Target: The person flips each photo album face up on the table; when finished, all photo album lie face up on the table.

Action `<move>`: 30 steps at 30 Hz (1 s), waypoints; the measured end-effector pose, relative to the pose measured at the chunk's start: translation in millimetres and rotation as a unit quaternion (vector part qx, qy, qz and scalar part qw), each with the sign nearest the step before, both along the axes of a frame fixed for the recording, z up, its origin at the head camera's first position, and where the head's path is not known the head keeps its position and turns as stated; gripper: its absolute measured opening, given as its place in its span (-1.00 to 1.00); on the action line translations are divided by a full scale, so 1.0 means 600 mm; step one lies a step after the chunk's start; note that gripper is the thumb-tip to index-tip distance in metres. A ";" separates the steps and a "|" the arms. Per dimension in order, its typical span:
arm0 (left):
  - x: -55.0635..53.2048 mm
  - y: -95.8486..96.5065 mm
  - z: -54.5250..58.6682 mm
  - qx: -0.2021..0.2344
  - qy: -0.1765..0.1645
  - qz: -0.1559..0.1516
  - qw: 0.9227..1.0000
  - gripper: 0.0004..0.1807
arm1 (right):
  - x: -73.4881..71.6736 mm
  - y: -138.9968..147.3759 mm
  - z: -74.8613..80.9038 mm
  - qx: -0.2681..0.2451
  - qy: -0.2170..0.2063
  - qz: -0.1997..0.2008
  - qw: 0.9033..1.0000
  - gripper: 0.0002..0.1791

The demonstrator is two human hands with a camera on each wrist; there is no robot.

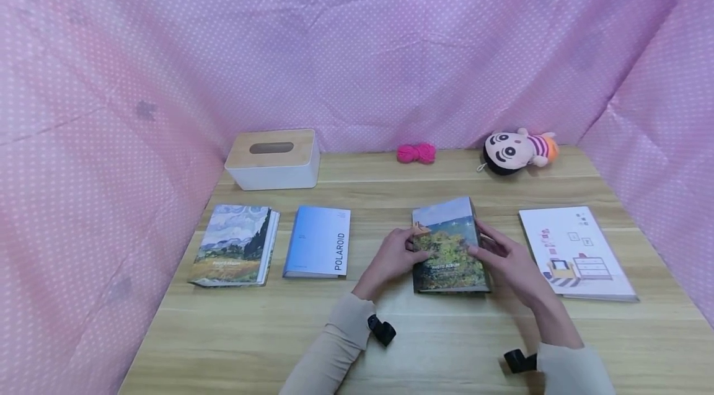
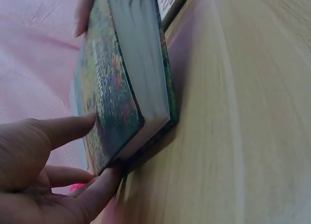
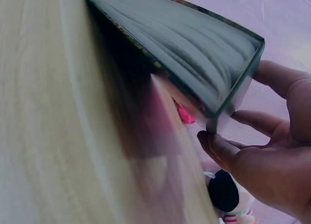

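Observation:
A photo album (image 1: 449,258) with a painted garden-and-sea cover is held between both hands over the middle right of the table. My left hand (image 1: 395,260) grips its left edge, thumb on the front cover and fingers reaching beneath. On the opposite side my right hand (image 1: 510,261) holds the spine edge, its thumb at the cover and other fingers curled below. The right wrist view shows the album's page block (image 3: 189,44) and a dark gap between its underside and the table. In the left wrist view, the album's cover (image 2: 109,83) stands slightly apart from the pages.
Left of the album lie a blue Polaroid book (image 1: 317,243) and a landscape-covered photo album (image 1: 233,246). A white illustrated book (image 1: 577,252) lies to the right. Along the back are a tissue box (image 1: 273,175), pink yarn (image 1: 416,153) and a plush doll (image 1: 515,152).

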State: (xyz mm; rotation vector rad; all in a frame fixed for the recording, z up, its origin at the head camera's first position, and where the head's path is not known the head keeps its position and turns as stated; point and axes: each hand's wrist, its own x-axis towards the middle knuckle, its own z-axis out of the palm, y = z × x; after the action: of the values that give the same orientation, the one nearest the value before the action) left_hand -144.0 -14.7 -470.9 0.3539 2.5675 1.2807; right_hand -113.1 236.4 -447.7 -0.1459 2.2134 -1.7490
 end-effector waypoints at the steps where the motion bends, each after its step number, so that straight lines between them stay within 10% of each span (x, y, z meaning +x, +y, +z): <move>1: -0.001 0.001 0.000 0.005 0.002 -0.007 1.000 -0.50 | 0.001 0.000 0.003 0.001 0.002 -0.002 1.000 -0.19; 15: 0.008 0.003 0.011 -0.014 -0.056 -0.032 0.998 -0.21 | 0.013 -0.017 0.034 -0.100 0.055 -0.031 0.993 -0.28; 22: 0.002 -0.001 0.015 0.106 -0.050 -0.080 0.990 -0.38 | 0.007 -0.028 0.027 -0.165 0.070 -0.007 0.984 -0.38; 30: 0.011 -0.010 0.048 0.182 -0.040 -0.046 0.981 -0.35 | 0.005 -0.058 0.029 -0.105 0.098 -0.011 0.990 -0.40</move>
State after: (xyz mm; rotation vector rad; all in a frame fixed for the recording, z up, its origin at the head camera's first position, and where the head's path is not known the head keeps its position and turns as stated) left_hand -137.7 -20.6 -442.0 0.4727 2.2172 1.6918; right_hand -110.3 201.8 -430.5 -0.3578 2.1620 -2.0568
